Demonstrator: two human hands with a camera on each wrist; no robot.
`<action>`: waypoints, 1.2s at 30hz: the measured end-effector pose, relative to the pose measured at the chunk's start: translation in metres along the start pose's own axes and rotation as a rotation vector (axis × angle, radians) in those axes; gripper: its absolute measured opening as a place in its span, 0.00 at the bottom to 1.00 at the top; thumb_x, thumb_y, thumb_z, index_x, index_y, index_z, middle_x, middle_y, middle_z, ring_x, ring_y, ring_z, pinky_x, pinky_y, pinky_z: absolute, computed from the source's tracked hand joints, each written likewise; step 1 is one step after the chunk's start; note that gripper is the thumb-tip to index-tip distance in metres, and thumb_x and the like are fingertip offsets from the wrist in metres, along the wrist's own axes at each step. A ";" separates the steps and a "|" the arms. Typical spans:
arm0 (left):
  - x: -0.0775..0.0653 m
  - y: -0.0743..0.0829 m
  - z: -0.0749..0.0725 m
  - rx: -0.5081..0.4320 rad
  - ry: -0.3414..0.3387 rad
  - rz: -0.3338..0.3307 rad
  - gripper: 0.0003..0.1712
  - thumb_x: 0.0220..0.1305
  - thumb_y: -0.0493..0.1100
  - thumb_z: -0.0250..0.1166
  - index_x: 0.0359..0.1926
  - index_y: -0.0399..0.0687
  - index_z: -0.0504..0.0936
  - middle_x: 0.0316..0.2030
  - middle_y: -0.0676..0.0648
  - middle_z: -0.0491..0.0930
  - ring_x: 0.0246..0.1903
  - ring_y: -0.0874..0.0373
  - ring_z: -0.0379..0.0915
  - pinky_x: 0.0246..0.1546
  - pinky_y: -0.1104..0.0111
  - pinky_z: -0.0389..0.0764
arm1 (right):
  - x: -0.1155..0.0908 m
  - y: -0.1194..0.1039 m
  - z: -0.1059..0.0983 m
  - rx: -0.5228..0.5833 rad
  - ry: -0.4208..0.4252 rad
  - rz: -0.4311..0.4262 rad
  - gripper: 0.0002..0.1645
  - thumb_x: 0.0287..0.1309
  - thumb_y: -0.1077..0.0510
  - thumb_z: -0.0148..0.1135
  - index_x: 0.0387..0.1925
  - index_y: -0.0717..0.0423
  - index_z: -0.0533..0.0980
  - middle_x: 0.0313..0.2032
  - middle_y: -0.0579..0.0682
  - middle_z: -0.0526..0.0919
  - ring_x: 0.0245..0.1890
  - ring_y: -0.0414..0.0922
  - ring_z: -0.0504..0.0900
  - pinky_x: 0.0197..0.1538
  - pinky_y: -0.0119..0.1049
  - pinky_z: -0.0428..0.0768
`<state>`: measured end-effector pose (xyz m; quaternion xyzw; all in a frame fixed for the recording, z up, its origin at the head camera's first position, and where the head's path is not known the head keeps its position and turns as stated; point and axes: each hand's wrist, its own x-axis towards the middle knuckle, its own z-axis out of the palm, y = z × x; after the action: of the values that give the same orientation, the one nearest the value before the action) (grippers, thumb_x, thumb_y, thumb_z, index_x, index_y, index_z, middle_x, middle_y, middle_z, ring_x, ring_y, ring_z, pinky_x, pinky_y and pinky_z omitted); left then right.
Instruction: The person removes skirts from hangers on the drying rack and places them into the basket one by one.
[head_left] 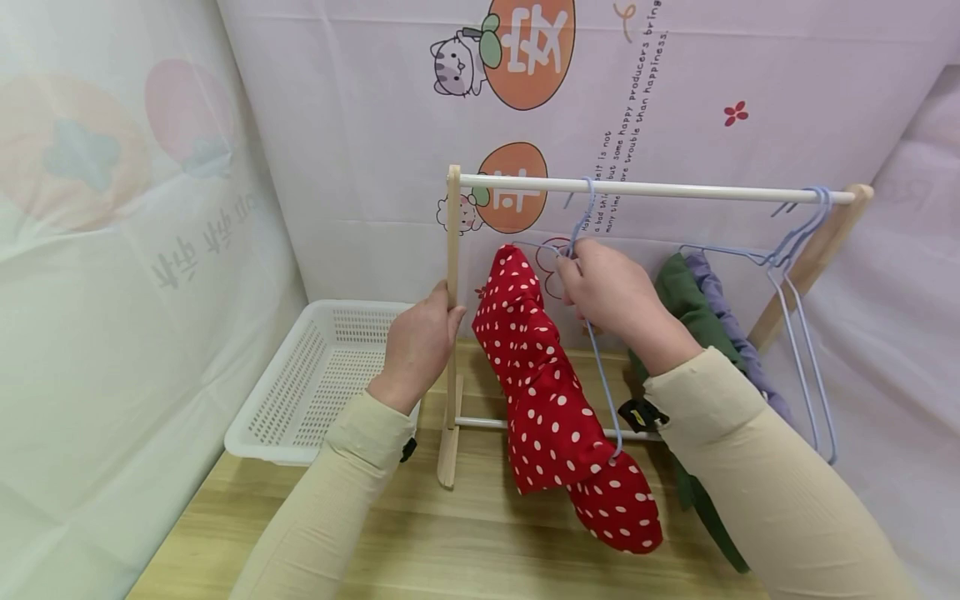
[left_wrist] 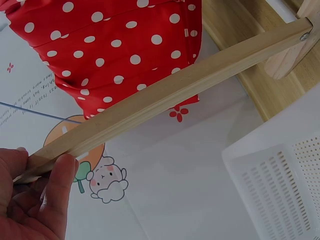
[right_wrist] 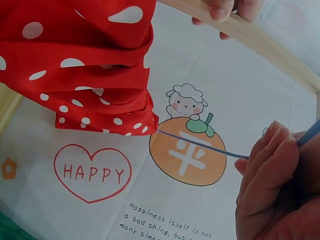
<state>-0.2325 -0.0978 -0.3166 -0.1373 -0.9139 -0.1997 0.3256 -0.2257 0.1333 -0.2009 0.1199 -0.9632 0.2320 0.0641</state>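
A red cloth piece with white dots hangs folded on a blue wire hanger. The hanger's hook reaches the white rail of a small wooden rack. With fingers curled, my right hand grips the hanger just below its hook, and in the right wrist view the blue wire runs from the cloth's corner to those fingers. My left hand holds the rack's left wooden post, thumb and fingers on either side of the wood. The red cloth hangs just right of that post.
At the rail's right end hang several blue hangers, with green cloth and purple cloth beside them. A white perforated basket stands on the wooden table left of the rack. Printed fabric surrounds the table.
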 end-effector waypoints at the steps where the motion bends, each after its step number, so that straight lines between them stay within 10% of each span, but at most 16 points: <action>1: 0.000 0.000 0.000 0.001 -0.002 -0.001 0.23 0.72 0.50 0.55 0.54 0.34 0.73 0.35 0.41 0.84 0.28 0.50 0.82 0.27 0.59 0.82 | 0.000 0.000 0.001 -0.003 0.003 -0.002 0.17 0.73 0.47 0.42 0.41 0.56 0.69 0.29 0.53 0.80 0.21 0.47 0.79 0.24 0.39 0.77; 36: 0.000 -0.001 0.001 -0.003 -0.007 -0.015 0.25 0.72 0.51 0.54 0.57 0.33 0.72 0.37 0.40 0.84 0.31 0.48 0.83 0.31 0.59 0.83 | 0.008 -0.018 0.012 -0.069 0.014 -0.056 0.19 0.73 0.45 0.39 0.38 0.53 0.70 0.26 0.49 0.80 0.22 0.48 0.76 0.25 0.39 0.75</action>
<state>-0.2336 -0.0981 -0.3176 -0.1317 -0.9158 -0.2030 0.3206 -0.2293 0.1105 -0.2028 0.1430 -0.9664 0.1973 0.0817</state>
